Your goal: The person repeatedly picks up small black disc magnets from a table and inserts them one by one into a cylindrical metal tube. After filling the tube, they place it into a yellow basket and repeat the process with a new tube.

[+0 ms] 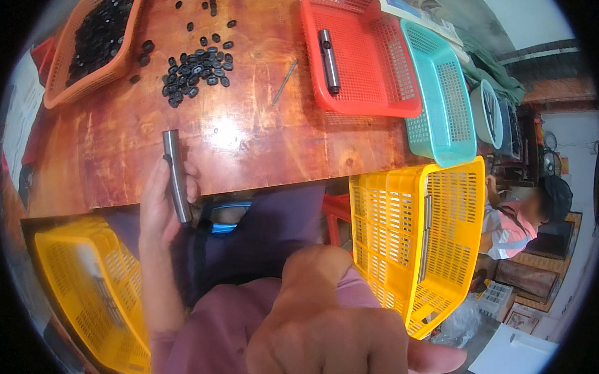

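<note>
My left hand (155,205) is closed around a smooth grey metal tube (176,176). The tube stands nearly upright in the picture, tilted a little, at the table's near edge. Raised close to the camera, my right hand (337,343) shows its back and knuckles, with the thumb sticking out to the right. Its other fingertips are hidden, so whether it holds anything does not show. Beyond the left hand, a loose pile of small black oval pieces (196,71) lies on the wooden table (248,152).
An orange basket (85,99) of black pieces stands far left. A thin rod (285,81) lies mid-table. A red basket (376,64) holds a metal tube (329,63), beside a teal basket (441,93). Yellow crates (383,236) flank me. Another person (509,227) sits at right.
</note>
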Available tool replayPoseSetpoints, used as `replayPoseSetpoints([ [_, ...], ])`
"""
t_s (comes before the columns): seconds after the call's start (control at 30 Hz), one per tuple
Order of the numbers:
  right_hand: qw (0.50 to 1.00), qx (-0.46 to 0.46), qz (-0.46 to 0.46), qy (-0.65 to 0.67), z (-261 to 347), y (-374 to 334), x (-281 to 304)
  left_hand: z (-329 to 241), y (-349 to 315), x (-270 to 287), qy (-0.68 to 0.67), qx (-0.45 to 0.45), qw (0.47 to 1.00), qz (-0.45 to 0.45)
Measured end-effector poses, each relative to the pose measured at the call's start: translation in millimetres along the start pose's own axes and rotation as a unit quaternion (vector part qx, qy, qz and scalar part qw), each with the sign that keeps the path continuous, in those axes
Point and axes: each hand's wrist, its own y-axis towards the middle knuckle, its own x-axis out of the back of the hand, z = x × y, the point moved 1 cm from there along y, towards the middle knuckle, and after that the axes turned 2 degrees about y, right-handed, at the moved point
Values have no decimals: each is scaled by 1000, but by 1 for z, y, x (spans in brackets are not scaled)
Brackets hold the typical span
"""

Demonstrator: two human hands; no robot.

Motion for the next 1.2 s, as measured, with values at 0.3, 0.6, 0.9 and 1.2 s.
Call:
replayPoseSetpoints([
  [0.3,912,-180,-159,-333,15,-39,84,-5,-3,-3,18,44,999,-9],
  [0.6,677,-389,-314,-540,17,-100,170,-9,-8,-4,6,106,994,25],
  [0.9,654,-370,-242,-614,12,-111,176,-14,-6,-17,92,44,994,43],
  [1.2,661,-360,-247,-610,14,-112,176,-8,-1,-15,87,74,992,61],
])
